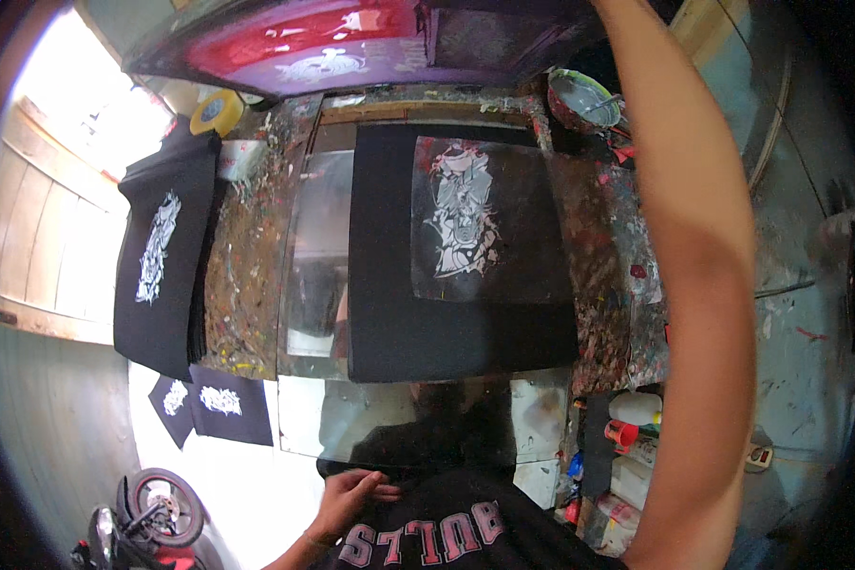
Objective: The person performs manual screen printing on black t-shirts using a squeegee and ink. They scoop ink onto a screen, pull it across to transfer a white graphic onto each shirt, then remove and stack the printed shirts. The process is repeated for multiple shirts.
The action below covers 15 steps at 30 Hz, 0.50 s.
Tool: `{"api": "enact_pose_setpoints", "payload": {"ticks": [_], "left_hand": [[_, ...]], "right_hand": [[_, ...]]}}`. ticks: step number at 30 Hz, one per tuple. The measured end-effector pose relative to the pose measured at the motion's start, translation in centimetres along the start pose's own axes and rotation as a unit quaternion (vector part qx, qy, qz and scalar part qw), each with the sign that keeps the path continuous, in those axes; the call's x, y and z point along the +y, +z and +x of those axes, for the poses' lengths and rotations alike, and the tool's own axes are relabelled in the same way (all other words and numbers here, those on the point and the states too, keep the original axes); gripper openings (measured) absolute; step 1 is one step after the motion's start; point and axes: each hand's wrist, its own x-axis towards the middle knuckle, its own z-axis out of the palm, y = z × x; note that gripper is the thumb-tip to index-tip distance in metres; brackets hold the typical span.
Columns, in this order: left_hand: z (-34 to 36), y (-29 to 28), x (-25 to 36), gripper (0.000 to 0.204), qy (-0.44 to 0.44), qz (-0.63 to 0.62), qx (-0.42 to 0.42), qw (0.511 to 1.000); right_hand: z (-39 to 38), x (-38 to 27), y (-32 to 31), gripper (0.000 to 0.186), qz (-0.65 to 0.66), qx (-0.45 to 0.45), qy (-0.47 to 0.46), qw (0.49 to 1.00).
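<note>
My left hand (359,494) hovers in front of my black printed shirt, below the table's near edge. Its fingers are loosely apart and nothing shows in them. My right arm (708,275) stretches up along the right side to the top edge, where the hand passes out of view. Before me lies a black fabric panel (380,323) on the board. On it is a see-through sheet (532,228) over or bearing a white and grey graphic (464,214). Beyond it, a printing screen (304,43) with red ink is tilted up.
A stack of black printed panels (176,256) sits at left, near a yellow tape roll (217,112). An ink bowl (579,100) stands at the far right. More printed pieces (223,408) lie lower left, above a motorcycle wheel (164,508). Bottles and a red cup (621,434) fill a lower shelf.
</note>
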Motion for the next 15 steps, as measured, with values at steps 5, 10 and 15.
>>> {"api": "enact_pose_setpoints", "payload": {"ticks": [5, 10, 15], "left_hand": [[3.6, -1.1, 9.6, 0.122, 0.495, 0.494, 0.175, 0.693], [10.4, -1.4, 14.5, 0.136, 0.522, 0.668, 0.151, 0.509], [12.3, -0.8, 15.4, 0.132, 0.511, 0.73, 0.114, 0.44]], "right_hand": [[0.8, -0.4, -0.3, 0.083, -0.046, 0.005, 0.002, 0.999], [1.0, -0.7, 0.5, 0.085, 0.002, -0.033, 0.017, 0.999], [1.6, 0.5, -0.4, 0.084, -0.001, 0.014, -0.008, 1.0]]}}
